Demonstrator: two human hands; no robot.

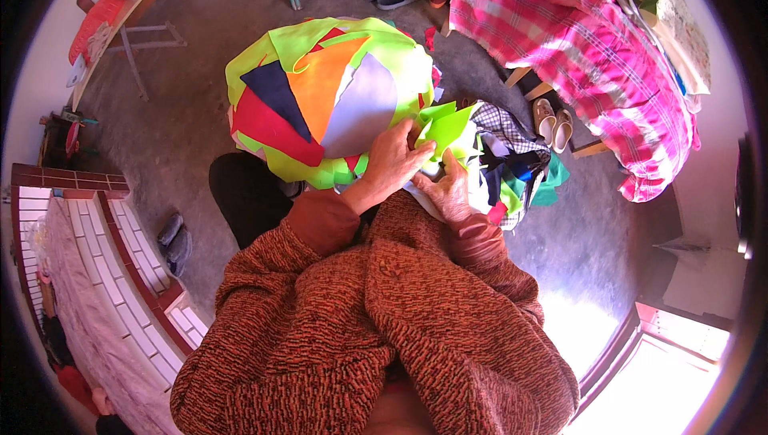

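We've got this lime-green cloth (445, 123) up front, between the multicoloured bundle (326, 87) and the scrap pile (506, 129), its near edge pinched by our left hand (394, 165) and right hand (450, 192), knuckles bent, fingertips (430, 148) close together, sleeved forearms (280, 257) slanting inward.

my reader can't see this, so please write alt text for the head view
A person's left hand and right hand hold lime-green cloth pieces beside a large, rounded bundle of multicoloured cloth. A mixed cloth heap with black-and-white checks lies to the right; a pink plaid cover drapes at upper right.
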